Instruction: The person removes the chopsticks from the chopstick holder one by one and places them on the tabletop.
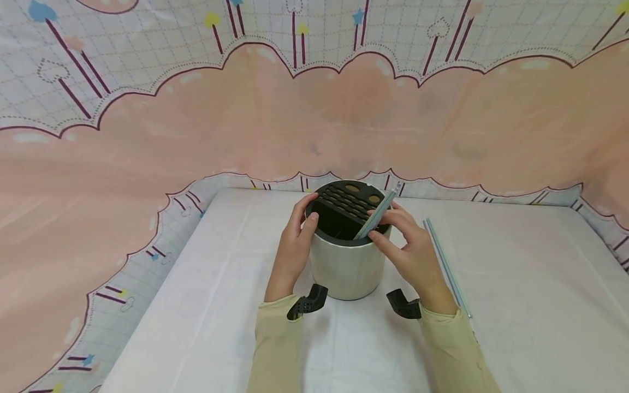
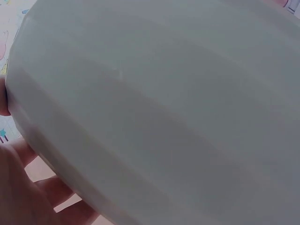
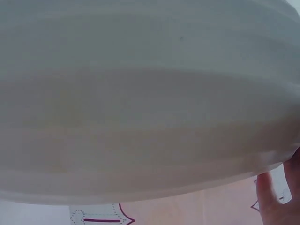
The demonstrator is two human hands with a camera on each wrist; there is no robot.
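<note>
A white round holder (image 1: pixel 348 270) with a black slotted insert (image 1: pixel 344 199) stands upright on the table. My left hand (image 1: pixel 294 240) grips its left rim, thumb over the edge and fingers along the outside. In the left wrist view, that hand (image 2: pixel 33 187) lies against the holder's faceted wall (image 2: pixel 150 108). At the right rim my right hand (image 1: pixel 411 245) pinches a slim pale-blue stick-like bundle (image 1: pixel 377 214), tilted up to the right, its lower end inside the opening. In the right wrist view, the holder's wall (image 3: pixel 150 103) hides most of the right hand (image 3: pixel 279 197).
Two thin pale-blue sticks (image 1: pixel 446 265) lie on the white-covered table (image 1: pixel 530 284), just right of my right forearm. A patterned peach and white cloth (image 1: pixel 314 120) hangs behind the table. Dark wrist mounts (image 1: pixel 308 302) sit on both sleeves.
</note>
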